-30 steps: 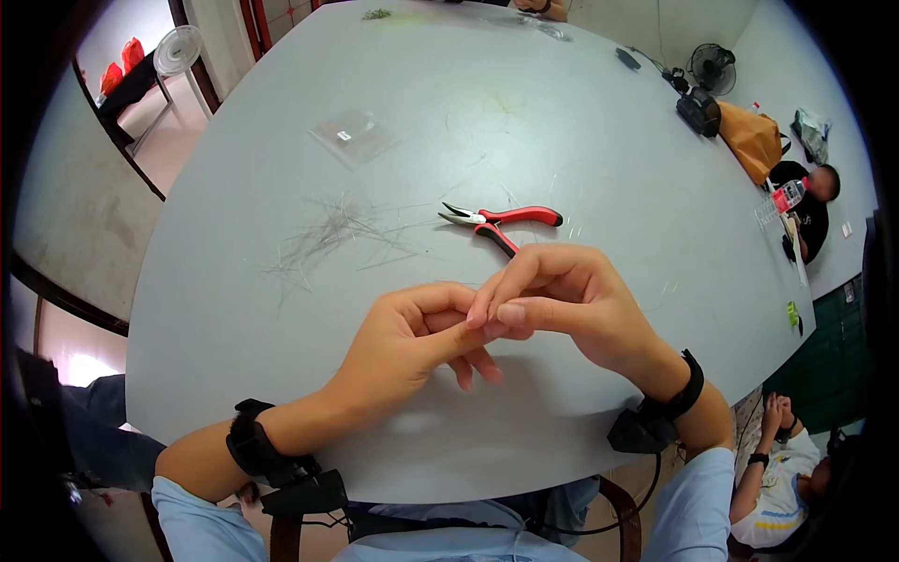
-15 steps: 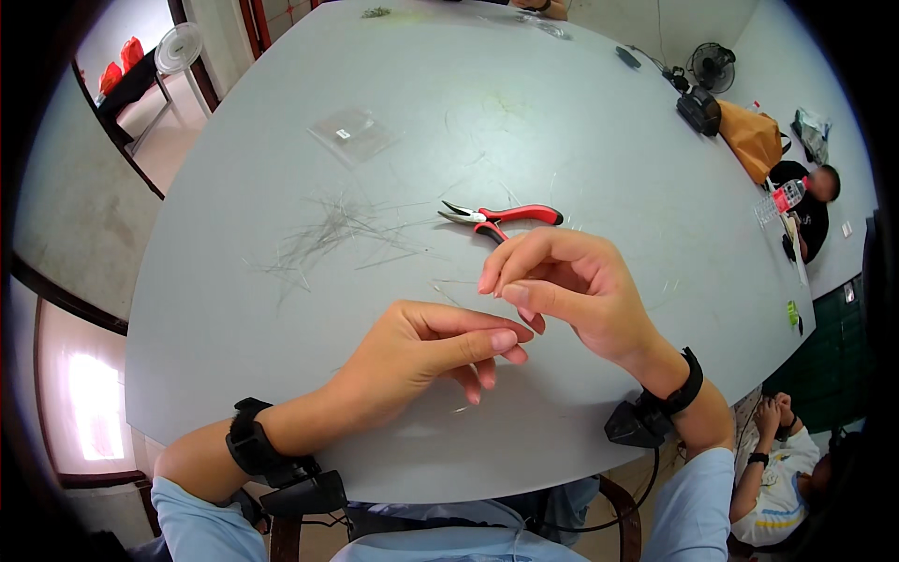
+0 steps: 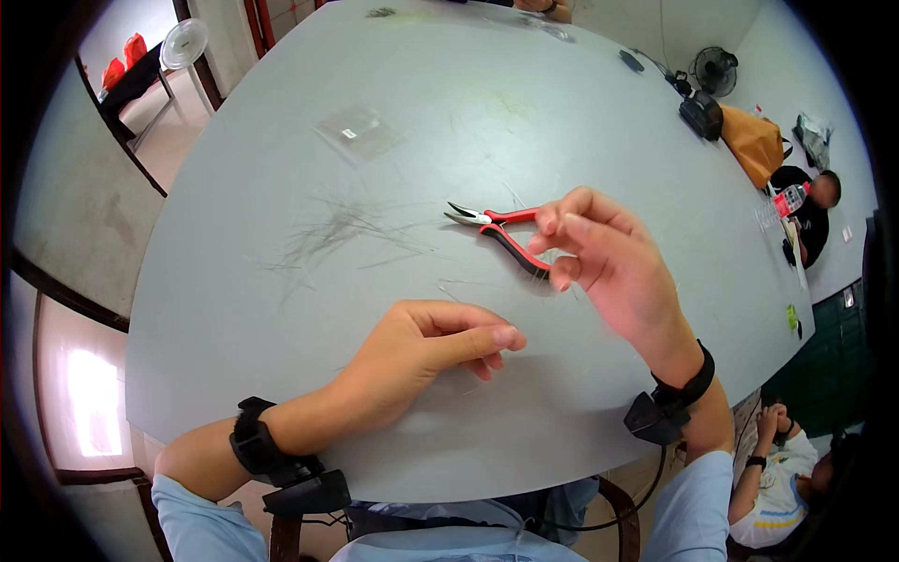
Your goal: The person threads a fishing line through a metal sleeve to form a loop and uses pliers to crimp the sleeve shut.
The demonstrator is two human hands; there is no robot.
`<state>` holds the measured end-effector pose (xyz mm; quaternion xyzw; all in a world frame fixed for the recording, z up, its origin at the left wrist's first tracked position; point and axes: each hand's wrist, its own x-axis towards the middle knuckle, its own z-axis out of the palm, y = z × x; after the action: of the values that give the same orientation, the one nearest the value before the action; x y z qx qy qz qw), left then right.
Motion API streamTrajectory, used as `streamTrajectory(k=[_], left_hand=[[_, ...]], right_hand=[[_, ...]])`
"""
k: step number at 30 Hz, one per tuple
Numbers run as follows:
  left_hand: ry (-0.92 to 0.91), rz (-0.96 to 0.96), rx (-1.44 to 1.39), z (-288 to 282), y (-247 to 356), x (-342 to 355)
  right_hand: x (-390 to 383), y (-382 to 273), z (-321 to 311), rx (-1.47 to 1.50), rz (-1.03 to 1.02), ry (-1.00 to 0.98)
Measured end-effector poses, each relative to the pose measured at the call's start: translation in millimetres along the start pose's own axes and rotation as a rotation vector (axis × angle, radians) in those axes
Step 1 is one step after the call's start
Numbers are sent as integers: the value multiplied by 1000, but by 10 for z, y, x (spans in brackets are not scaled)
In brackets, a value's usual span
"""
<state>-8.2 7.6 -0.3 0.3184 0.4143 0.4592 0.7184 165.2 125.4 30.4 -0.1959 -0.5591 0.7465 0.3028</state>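
My left hand (image 3: 435, 345) is low over the grey table, thumb and forefinger pinched together. Whatever sits in that pinch is too fine to make out. Raised to its right is my right hand (image 3: 623, 267), slightly blurred, with its thumb close against the forefinger and the other fingers curled. Anything between those fingertips cannot be made out either. Beside and partly behind it lie bent-nose pliers (image 3: 515, 249) with red and black handles, jaws apart. To their left is a loose pile of thin wire-like pins (image 3: 342, 229). A fine strand (image 3: 465, 282) lies between the pliers and my left hand.
A clear plastic bag (image 3: 356, 134) lies farther back on the grey table (image 3: 234, 309). Along the right side are a black case (image 3: 700, 114), an orange bag (image 3: 749, 139) and a bottle (image 3: 785, 202). Other people sit at the far edge and the right.
My right hand has moved up and to the right, away from my left hand, and now covers part of the pliers' handles. My left hand has stayed nearly in place, its fingers drawn in slightly.
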Motion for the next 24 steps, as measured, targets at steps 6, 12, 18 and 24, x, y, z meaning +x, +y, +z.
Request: streamTrajectory(k=[6, 12, 18, 24], left_hand=[[-2, 35, 28, -10, -10, 3], [26, 33, 25, 6, 15, -12], [76, 89, -19, -2, -7, 10], [182, 228, -104, -44, 47, 32]], right_hand=[[78, 64, -303, 138, 52, 46], [48, 119, -248, 134, 135, 268], [-2, 19, -224, 53, 241, 104], [-167, 58, 179, -441, 390, -49]])
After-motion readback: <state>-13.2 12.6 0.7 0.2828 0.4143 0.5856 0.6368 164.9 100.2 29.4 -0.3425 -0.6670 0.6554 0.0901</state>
